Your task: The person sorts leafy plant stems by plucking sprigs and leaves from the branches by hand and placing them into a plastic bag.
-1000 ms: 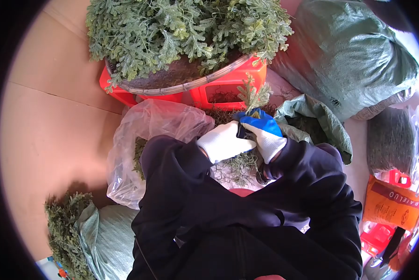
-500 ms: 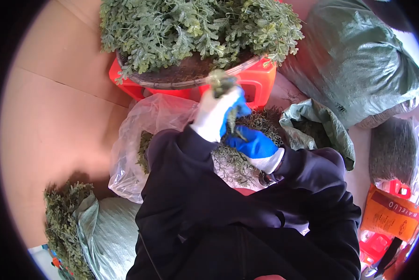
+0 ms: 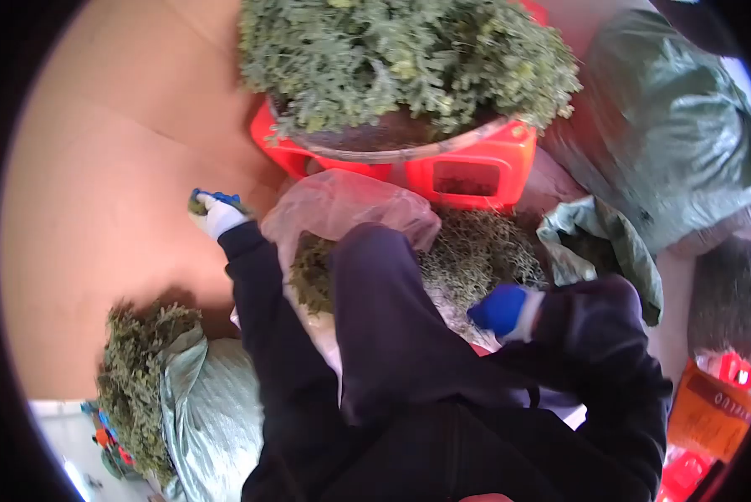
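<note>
My left hand [image 3: 218, 213], in a white and blue glove, is stretched out to the left over the bare floor, its fingers closed round a small green plant bundle [image 3: 196, 203]. My right hand [image 3: 501, 311], in a blue glove with a white cuff, is near my lap, its fingers closed; whatever it may hold is hidden. Just beyond it lies a heap of thin loose sprigs [image 3: 484, 251]. Green leafy sprigs [image 3: 409, 63] are piled on a round woven tray [image 3: 375, 155], which rests on a red plastic stool [image 3: 476, 171].
A clear plastic bag [image 3: 350, 197] lies before my knee. Large green sacks stand at the right [image 3: 685, 142] and lower left [image 3: 217, 418], the latter with sprigs sticking out. An open green sack [image 3: 635, 251] and an orange package [image 3: 710, 410] are also at the right.
My hands have parted: the left has swung out to the left with the plant bundle, the right has moved down towards my lap. The view has shifted, so the surroundings appear further right.
</note>
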`<state>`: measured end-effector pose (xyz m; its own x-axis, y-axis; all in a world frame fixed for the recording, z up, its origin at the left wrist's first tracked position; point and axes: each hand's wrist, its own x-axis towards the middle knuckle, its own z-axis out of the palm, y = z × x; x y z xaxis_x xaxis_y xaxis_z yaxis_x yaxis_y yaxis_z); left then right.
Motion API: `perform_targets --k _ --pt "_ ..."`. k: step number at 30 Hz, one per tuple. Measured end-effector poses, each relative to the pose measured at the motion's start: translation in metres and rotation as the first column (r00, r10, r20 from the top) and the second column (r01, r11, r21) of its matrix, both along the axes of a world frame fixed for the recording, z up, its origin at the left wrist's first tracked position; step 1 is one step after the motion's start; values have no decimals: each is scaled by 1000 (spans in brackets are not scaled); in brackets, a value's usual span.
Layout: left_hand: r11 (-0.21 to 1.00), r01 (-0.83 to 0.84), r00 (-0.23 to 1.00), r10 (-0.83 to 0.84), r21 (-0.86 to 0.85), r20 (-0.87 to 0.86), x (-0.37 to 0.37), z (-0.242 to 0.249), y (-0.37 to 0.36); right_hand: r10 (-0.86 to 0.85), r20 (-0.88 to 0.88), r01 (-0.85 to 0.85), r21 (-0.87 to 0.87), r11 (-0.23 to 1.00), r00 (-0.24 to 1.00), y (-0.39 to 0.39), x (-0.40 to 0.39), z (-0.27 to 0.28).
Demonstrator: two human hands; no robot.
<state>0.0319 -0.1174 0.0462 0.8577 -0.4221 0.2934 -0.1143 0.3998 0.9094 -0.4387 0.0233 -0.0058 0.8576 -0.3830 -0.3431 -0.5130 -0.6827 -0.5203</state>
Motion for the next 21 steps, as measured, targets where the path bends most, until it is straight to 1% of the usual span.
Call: perform_targets --k 1,2,3,4,5,6,8,9,11,12,15,16,18,19,20,21 --pt "986 19 987 -45 168 153 27 -8 11 -198 134 212 -95 973 971 -14 -8 9" --pt "931 95 957 -183 353 225 83 -48 22 -260 436 363 -172 916 862 -31 -8 5" --pt "893 222 944 -298 391 145 77 -61 44 -384 416 495 -202 845 825 -40 0 7" --pt "847 334 907 -408 414 102 68 -77 60 -347 321 445 -317 838 881 -43 4 1" --pt "800 274 883 -429 533 189 64 -97 73 -337 218 400 -426 812 916 -42 6 -8" --pt "583 239 837 -529 777 139 98 -144 75 -361 142 387 -416 823 921 -39 6 -20" --pt "546 339 828 -560 766 33 71 -152 87 -402 -39 355 -396 847 915 -32 1 -44" --pt "562 261 840 -533 785 102 79 -170 88 -395 -10 362 -377 852 919 -30 1 -50" --pt "562 101 831 -501 821 241 87 -163 80 -379 51 372 -342 863 924 -27 4 -54" --pt "615 79 845 -459 784 275 71 -141 79 -386 115 399 -390 830 915 -24 9 -49" --pt "720 20 833 -396 694 387 51 -106 54 -406 10 379 -378 845 914 -27 15 -31" --pt "758 134 812 -453 638 368 36 -90 41 -400 56 391 -372 842 915 -28 14 -32" --pt "779 371 751 -572 505 331 -16 -63 19 -430 -69 399 -264 878 900 -33 17 -27" --pt "745 440 689 -638 502 343 -59 -37 11 -433 -134 402 -205 892 891 -35 18 -25" --pt "668 587 575 -742 457 346 -92 -24 0 -385 -139 354 -206 912 912 -37 16 -31" --pt "586 634 500 -809 504 310 -130 -7 -3 -390 -112 365 -195 911 914 -36 16 -32"
